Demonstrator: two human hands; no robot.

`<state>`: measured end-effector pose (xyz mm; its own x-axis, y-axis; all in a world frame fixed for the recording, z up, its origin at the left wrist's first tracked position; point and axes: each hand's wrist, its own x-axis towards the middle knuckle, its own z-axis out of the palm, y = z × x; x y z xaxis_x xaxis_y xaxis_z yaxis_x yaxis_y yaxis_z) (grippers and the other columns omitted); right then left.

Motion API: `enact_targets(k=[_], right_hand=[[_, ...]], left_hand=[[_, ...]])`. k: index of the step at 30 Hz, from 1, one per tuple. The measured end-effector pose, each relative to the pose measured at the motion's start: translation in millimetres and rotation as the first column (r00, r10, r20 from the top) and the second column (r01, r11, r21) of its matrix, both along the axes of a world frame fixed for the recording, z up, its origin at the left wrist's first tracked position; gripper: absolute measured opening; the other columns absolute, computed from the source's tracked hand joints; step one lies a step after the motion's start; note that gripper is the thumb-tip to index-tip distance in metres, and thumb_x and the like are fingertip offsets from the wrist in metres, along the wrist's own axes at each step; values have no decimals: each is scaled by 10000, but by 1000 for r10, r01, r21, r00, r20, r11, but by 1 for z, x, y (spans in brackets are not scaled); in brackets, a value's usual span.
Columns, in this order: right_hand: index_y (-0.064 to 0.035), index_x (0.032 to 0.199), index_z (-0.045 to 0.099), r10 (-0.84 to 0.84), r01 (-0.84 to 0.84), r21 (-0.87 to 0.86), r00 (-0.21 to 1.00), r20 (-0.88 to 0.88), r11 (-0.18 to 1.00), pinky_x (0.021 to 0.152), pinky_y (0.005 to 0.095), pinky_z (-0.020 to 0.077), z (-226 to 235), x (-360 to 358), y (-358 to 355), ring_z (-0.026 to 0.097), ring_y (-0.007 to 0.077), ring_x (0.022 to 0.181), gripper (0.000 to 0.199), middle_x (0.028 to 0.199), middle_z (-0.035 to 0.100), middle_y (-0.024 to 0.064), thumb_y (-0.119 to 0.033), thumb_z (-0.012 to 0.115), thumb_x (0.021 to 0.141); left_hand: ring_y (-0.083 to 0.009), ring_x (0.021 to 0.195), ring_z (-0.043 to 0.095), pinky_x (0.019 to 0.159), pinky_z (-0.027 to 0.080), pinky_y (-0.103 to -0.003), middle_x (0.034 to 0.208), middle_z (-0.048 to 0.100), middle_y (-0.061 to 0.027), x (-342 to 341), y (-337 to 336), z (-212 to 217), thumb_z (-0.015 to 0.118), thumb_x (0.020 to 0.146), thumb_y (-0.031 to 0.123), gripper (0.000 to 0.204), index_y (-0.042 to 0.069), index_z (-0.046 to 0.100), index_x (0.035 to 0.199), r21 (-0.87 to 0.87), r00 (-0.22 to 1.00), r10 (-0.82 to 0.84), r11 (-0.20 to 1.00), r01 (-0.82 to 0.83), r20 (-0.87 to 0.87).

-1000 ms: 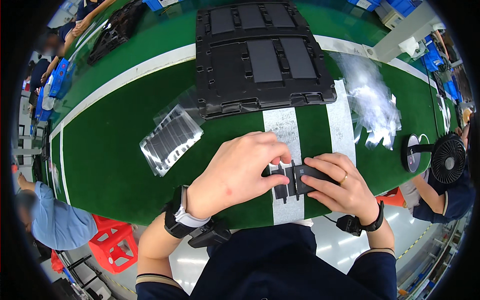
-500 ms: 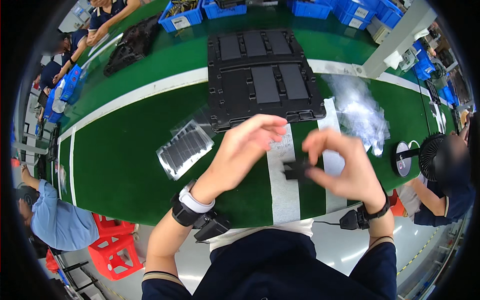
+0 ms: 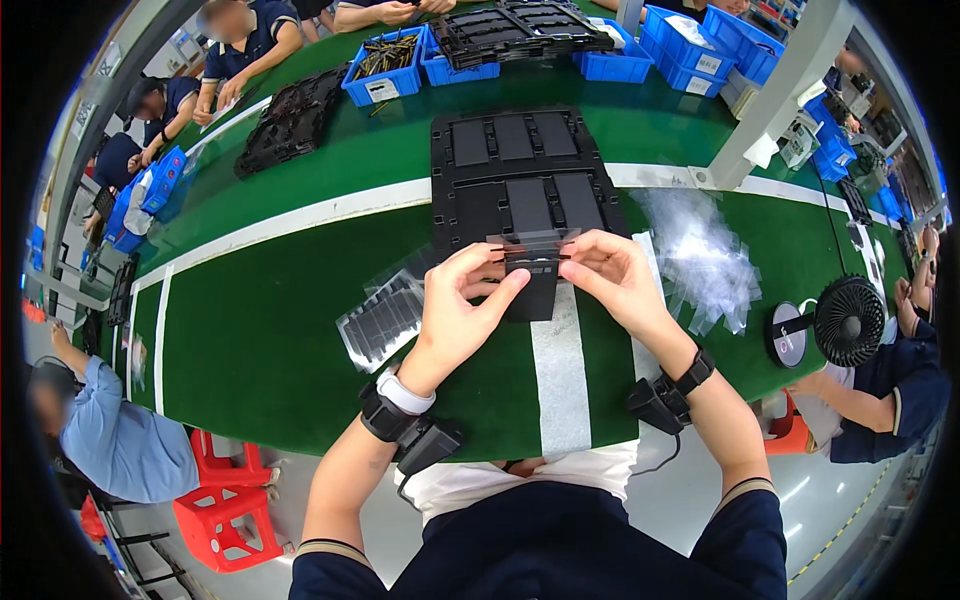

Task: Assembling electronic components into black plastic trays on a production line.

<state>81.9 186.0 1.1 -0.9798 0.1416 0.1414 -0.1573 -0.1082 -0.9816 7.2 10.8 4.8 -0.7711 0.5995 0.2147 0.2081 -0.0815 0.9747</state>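
Note:
In front of my chest, my left hand [image 3: 455, 312] and my right hand [image 3: 622, 285] pinch the two upper corners of a flat black rectangular piece [image 3: 532, 298]. It has small pale print near its top. A narrow strip of clear film [image 3: 535, 240] shows along that top edge, between my fingertips. Just beyond stands a black moulded tray [image 3: 465, 195], with several dark flat pieces lying in its pockets. Left of my left hand lies a clear sheet carrying several black strips [image 3: 380, 322], partly under another clear film.
A loose heap of clear films [image 3: 705, 260] lies right of the tray. Farther right stand a black fan [image 3: 850, 320] and a grey post [image 3: 775, 105]. Blue bins [image 3: 385, 70] and a second black tray [image 3: 525, 35] line the back. Co-workers sit around the table; red stools [image 3: 230, 525] stand left.
My right hand has brought the black piece up and inward, and my left hand now grips it too. The whole view has shifted, showing more of the table's far side.

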Motion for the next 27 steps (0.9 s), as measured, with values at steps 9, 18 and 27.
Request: enact_targets(k=[9, 18, 27], right_hand=[[7, 810, 634, -134, 249, 435, 951, -278, 865, 766, 256, 455, 7, 6, -10, 592, 141, 851, 105, 888, 633, 92, -50, 671, 730], [-5, 795, 590, 72, -73, -271, 997, -15, 960, 722, 240, 459, -3, 1, -1, 571, 94, 776, 94, 791, 616, 34, -92, 589, 829], [11, 843, 593, 10, 1, 178, 998, -61, 984, 650, 211, 448, -3, 6, -1, 520, 54, 690, 130, 761, 569, -4, -118, 603, 823]], left_hand=[[-105, 769, 596, 587, 495, -187, 885, 611, -76, 3, 1, -4, 649, 750, -13, 153, -37, 563, 874, -26, 982, 129, 991, -134, -140], [-122, 759, 615, 598, 510, -210, 860, 627, -124, -1, -1, -6, 662, 749, 0, 248, -52, 533, 954, 220, 985, -96, 973, 63, 145], [-134, 782, 616, 671, 512, -252, 874, 630, -97, 5, -1, -3, 651, 755, -10, 209, -34, 561, 941, 155, 967, -173, 977, 144, 187]])
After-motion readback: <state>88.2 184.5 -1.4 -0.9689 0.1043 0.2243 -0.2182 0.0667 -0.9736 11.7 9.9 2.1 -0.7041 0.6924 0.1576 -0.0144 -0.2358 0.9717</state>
